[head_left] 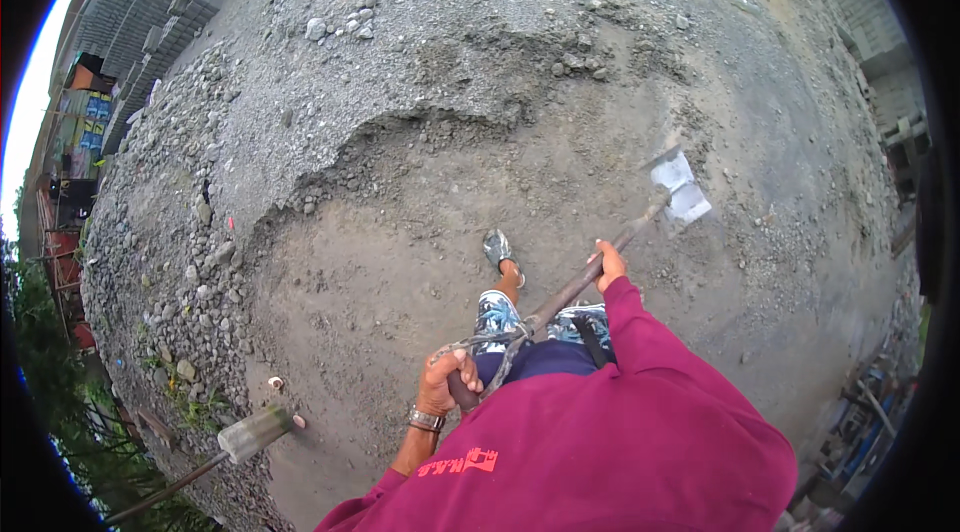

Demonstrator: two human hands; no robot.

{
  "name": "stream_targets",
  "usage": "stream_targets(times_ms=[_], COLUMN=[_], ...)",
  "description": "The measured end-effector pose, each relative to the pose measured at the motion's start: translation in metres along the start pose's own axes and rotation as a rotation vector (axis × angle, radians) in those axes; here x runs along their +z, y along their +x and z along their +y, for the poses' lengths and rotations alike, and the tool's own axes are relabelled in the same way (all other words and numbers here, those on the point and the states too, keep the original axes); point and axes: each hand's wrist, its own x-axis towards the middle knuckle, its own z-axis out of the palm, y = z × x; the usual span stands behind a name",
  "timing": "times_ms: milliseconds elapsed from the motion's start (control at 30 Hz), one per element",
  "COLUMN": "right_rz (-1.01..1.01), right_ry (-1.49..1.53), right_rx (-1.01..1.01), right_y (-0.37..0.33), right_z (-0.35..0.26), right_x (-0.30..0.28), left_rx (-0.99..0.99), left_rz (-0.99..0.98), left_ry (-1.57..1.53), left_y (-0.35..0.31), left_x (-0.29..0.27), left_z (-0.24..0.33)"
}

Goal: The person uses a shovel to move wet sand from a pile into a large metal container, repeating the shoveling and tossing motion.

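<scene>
I hold a shovel slantwise across the front of my body. Its pale, flat metal blade is ahead and to the right, over the grey ground, and carries no visible load. My left hand is closed around the grip at the handle's top end, close to my waist. Farther down the brown wooden shaft, my right hand is wrapped around it. Whether the blade touches the ground I cannot tell.
A dug edge of gravel curves ahead of my feet. Loose stones cover the left side. A grey block on a rod lies at lower left. Stacked concrete blocks stand far left; a block wall rises far right.
</scene>
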Motion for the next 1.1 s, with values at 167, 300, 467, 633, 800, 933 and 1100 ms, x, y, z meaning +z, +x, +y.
stream_targets(times_ms=[167,300,467,633,800,933,1100], right_rz=[-0.232,-0.334,-0.625,-0.725,-0.624,-0.571,-0.706], right_ry=[-0.232,-0.308,-0.098,0.254,0.122,-0.015,-0.099], right_rx=[0.075,0.074,0.268,0.509,0.552,0.513,0.476], right_y=[0.007,0.029,0.014,0.028,0.017,0.014,0.016], right_z=[0.026,0.019,0.003,-0.073,-0.116,-0.159,-0.168], right_x=[0.215,0.339,0.475,0.511,0.554,0.572,0.592], left_rx=[0.172,0.243,0.262,0.193,0.183,0.24,0.277], left_rz=[0.149,0.2,0.438,0.247,0.253,0.199,0.196], left_ry=[-0.244,-0.328,-0.472,-0.422,-0.437,-0.347,-0.384], left_y=[0.043,0.114,0.303,0.334,0.351,0.376,0.401], left_x=[-0.025,-0.001,0.051,0.135,0.194,0.226,0.232], left_z=[0.061,0.13,0.23,0.3,0.367,0.388,0.397])
